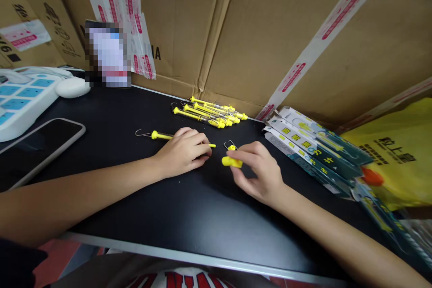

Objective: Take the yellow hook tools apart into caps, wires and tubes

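Note:
My left hand [187, 150] is closed over a spring scale [162, 135] at the middle of the table. The scale's wire hook sticks out to the left, and a thin yellow rod shows past my fingers on the right. Much of its tube is hidden under the hand. My right hand [258, 173] pinches a yellow plastic cap [229, 161] between thumb and forefinger, raised a little to the right of the rod. Just behind that cap is a bent wire loop [230, 144] with a small yellow part; I cannot tell whether the two are joined.
Several more spring scales [209, 114] lie in a pile near the back cardboard box [178, 22]. Printed cartons [313, 144] stack at the right beside a yellow bag [398, 153]. On the left are a phone [40, 148], a power strip [30, 99] and a pixelated upright object [108, 54].

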Tool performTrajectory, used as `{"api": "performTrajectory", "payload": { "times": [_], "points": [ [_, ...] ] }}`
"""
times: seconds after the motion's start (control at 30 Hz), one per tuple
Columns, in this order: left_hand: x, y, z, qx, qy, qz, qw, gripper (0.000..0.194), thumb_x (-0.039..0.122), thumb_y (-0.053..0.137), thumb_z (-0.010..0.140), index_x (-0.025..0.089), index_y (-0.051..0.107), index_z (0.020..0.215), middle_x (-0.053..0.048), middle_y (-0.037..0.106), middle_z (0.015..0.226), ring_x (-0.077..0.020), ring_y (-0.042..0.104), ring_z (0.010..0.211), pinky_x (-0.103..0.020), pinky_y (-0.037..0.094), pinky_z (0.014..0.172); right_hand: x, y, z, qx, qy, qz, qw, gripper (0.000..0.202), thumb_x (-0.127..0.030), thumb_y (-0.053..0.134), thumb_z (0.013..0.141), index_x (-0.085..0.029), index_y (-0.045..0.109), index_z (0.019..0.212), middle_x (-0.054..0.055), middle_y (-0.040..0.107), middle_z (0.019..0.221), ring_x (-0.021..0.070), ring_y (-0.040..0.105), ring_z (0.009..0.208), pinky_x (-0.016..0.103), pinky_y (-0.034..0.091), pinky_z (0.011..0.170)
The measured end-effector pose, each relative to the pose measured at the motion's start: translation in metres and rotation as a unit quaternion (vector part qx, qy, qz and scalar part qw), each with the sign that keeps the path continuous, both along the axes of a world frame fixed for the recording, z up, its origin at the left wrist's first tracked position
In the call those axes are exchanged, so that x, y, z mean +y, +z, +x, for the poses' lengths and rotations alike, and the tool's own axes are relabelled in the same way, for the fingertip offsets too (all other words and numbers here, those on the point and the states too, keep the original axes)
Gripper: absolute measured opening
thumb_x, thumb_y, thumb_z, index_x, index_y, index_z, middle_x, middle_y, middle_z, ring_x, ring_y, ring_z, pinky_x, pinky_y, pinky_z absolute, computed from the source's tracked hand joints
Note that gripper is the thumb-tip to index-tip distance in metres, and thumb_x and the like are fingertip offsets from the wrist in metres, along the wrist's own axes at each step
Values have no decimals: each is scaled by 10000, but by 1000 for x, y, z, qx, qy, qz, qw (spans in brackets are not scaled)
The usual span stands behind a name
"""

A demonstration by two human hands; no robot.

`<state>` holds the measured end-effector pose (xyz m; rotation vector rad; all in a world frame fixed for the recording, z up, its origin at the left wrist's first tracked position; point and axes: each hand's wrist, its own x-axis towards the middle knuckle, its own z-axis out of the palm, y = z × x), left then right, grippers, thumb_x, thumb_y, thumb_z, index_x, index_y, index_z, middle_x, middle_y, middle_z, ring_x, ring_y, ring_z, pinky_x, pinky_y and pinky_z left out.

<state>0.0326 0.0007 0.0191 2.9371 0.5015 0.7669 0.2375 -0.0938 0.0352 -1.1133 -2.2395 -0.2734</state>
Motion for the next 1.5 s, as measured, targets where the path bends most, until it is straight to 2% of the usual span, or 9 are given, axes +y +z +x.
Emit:
{"api": "performTrajectory", "payload": {
  "times": [0.3,0.43,0.53,0.67,0.87,1.17,1.3,1.4,1.5],
  "points": [
    [-3,-1,2,5,-32,30,999,148,273,499,879,207,629,909,-24,600,927,-176,528,913,-367,346,939,12,-12,7,27,-32,-78,996,253,-142,498,846,-222,508,1087,62,544,882,190,543,820,320,486,692],
    [-16,4,2,7,-168,-14,986,184,337,502,878,215,637,853,-33,627,855,-165,564,825,-296,435,796,11,-6,7,42,-31,-80,995,275,-148,509,843,-231,520,1104,65,553,896,196,542,824,339,481,703],
    [-29,5,2,11,-293,-73,953,174,283,526,872,256,648,993,-47,672,924,-172,605,924,-276,461,847,9,-4,5,78,-35,-19,996,322,-132,531,821,-239,518,1125,71,566,917,204,542,829,353,476,698],
    [-36,2,4,46,-336,-185,922,295,230,474,907,253,598,1174,-47,661,1128,-161,575,1114,-256,434,969,14,-12,4,80,-19,-32,996,294,-124,515,826,-225,534,1101,68,571,879,202,542,807,349,475,677],
    [-29,6,6,58,-301,-316,898,338,234,414,938,220,563,1241,-48,609,1231,-155,570,1139,-244,440,977,13,-8,4,89,-5,-28,996,336,-119,526,824,-244,518,1136,66,574,908,203,541,828,361,476,698],
    [-30,8,6,38,-289,-315,903,278,234,429,932,190,618,1131,-62,658,1126,-155,614,1030,-250,455,924,14,-17,1,168,-41,-101,980,191,-190,502,870,-212,536,1057,45,535,857,156,496,703,311,444,626],
    [-27,3,7,-106,-117,-286,945,122,245,531,862,178,632,870,-9,654,806,-112,600,726,-222,475,711,15,-22,2,274,-62,-193,940,170,-294,472,912,-216,530,1051,19,517,800,142,493,674,279,428,586],
    [-22,0,9,-158,1,-316,936,79,246,571,819,172,597,818,21,589,731,-82,523,599,-200,432,580,13,-25,0,317,-56,-219,921,181,-339,491,905,-221,527,1038,14,529,801,144,507,692,265,423,572],
    [-19,-2,12,-165,31,-350,922,78,243,595,796,168,596,819,29,586,744,-71,493,579,-201,413,562,11,-26,-3,325,-48,-223,918,182,-341,505,899,-222,528,1035,10,528,794,140,500,677,261,417,565]
  ]
}}
